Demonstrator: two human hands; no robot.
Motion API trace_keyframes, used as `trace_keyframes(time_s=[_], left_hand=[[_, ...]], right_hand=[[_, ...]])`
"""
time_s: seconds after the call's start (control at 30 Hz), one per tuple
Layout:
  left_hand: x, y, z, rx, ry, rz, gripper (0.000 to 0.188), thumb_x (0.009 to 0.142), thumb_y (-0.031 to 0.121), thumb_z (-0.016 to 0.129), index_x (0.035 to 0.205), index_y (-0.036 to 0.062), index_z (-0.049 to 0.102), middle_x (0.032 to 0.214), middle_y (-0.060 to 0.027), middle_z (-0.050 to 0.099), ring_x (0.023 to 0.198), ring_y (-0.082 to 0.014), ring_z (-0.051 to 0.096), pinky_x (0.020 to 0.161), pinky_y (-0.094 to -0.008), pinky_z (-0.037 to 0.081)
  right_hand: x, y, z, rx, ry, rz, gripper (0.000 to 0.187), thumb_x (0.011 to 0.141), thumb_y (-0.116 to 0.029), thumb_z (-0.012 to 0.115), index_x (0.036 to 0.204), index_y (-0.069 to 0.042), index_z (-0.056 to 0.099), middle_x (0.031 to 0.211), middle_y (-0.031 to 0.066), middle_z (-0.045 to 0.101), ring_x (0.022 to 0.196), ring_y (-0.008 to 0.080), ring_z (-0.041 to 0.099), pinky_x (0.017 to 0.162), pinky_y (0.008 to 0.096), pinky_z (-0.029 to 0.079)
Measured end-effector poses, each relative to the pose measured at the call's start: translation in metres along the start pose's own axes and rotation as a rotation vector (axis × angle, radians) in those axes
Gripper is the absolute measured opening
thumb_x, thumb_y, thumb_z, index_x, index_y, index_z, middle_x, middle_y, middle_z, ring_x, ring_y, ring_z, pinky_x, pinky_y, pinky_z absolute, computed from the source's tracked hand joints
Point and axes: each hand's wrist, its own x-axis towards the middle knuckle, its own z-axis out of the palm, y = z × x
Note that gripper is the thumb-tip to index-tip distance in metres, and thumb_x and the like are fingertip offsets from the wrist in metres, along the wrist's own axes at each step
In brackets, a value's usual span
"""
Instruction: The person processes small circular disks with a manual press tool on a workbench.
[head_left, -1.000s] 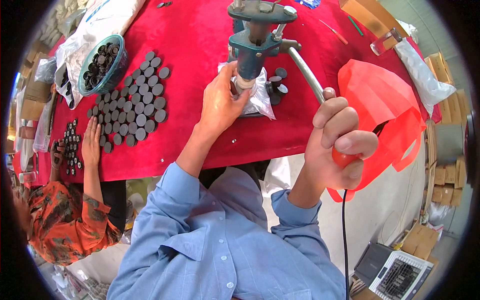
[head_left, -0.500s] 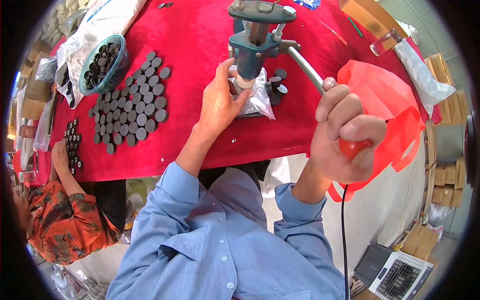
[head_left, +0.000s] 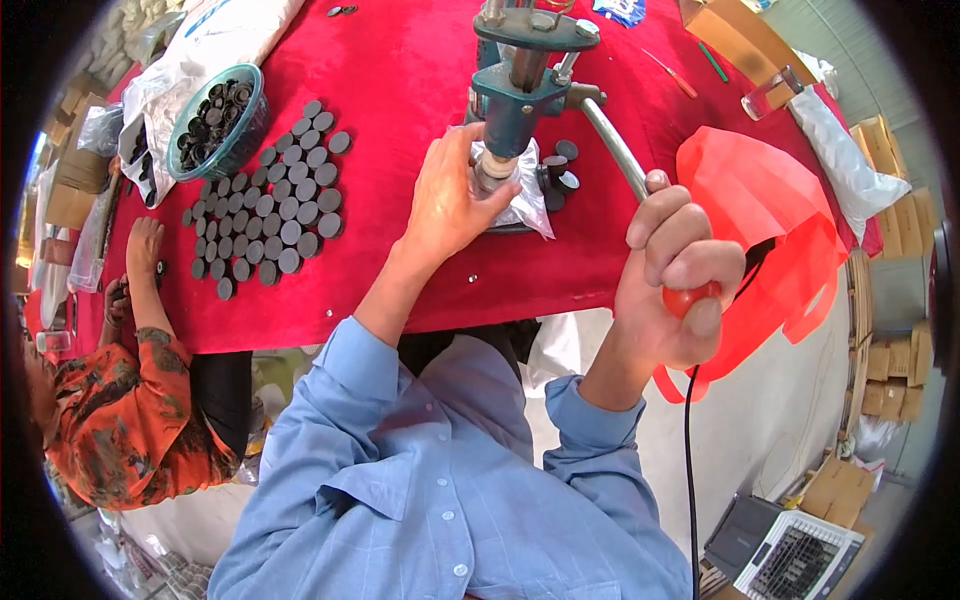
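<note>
A dark green hand press (head_left: 513, 118) stands on the red-covered table in front of me. My left hand (head_left: 445, 195) curls round the whitish lower tip of its ram, thumb on the near side and fingers on the far side. Some small clear or pale piece appears between them, too hidden to name. My right hand (head_left: 680, 275) is wrapped round the red ball knob (head_left: 692, 297) at the end of the metal press lever (head_left: 615, 148). Beside the ram lie a clear plastic bag (head_left: 530, 212) and several dark round caps (head_left: 566, 150).
Many dark round caps (head_left: 290, 234) cover the table on the left. Behind them stands a teal basket (head_left: 253, 135) of black parts. A red bag (head_left: 760, 190) hangs over the right edge. A screwdriver (head_left: 684, 85) lies farther back. At far left works a person in an orange patterned shirt (head_left: 120, 425).
My right hand and the lever knob have shifted slightly left. My left hand stays at the ram tip. The other person's arm has moved farther over the table, covering the small black parts.
</note>
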Motion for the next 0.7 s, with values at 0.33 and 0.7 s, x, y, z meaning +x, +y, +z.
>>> trace_keyframes(time_s=[0.33,0.7], left_hand=[[0.005,0.003,0.007,-0.195,-0.030,-0.274,0.072,0.067,0.010,0.089,0.127,0.0022,0.051,0.103,-0.0180,0.063,0.087,-0.0327,0.064,0.080,-0.0419,0.054],[0.037,-0.013,-0.026,-0.110,-0.075,-0.193,0.099,0.057,0.025,0.097,0.139,-0.0023,0.047,0.130,-0.0209,0.057,0.120,-0.0329,0.059,0.104,-0.0416,0.047]], right_hand=[[0.052,0.001,-0.002,0.140,-0.035,0.044,0.035,0.099,-0.043,0.046,0.095,-0.010,0.057,0.070,0.0028,0.045,0.076,0.0235,0.047,0.092,0.0486,0.037],[0.053,0.002,0.000,0.177,0.002,0.052,0.037,0.098,-0.045,0.047,0.095,-0.010,0.058,0.068,0.0026,0.045,0.076,0.0226,0.047,0.090,0.0464,0.037]])
